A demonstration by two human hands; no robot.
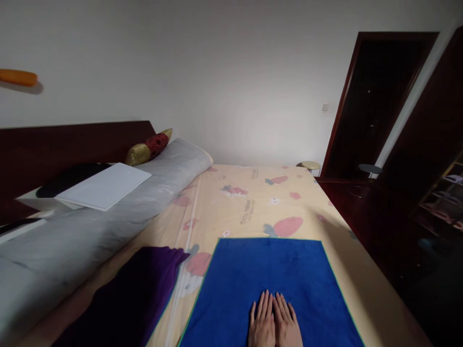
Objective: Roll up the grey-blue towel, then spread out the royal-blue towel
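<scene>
A blue towel (238, 274) with a thin green edge lies spread flat on the bed, its near end running out of view. My left hand (263, 320) rests palm down on it, fingers stretched out. Right beside it, my right hand (287, 320) lies flat on the towel too, the two hands touching along their inner sides. Neither hand grips anything. To the left, a dark purple cloth (144, 289) lies loosely on the bed, apart from my hands.
The patterned bed sheet (231, 207) reaches to the far wall. A long grey bolster (119, 226) carries a white flat board (104, 185); a red and gold cushion (154, 144) leans behind. Stools (311, 165) and a shoe rack (443, 202) stand beyond the bed's right edge.
</scene>
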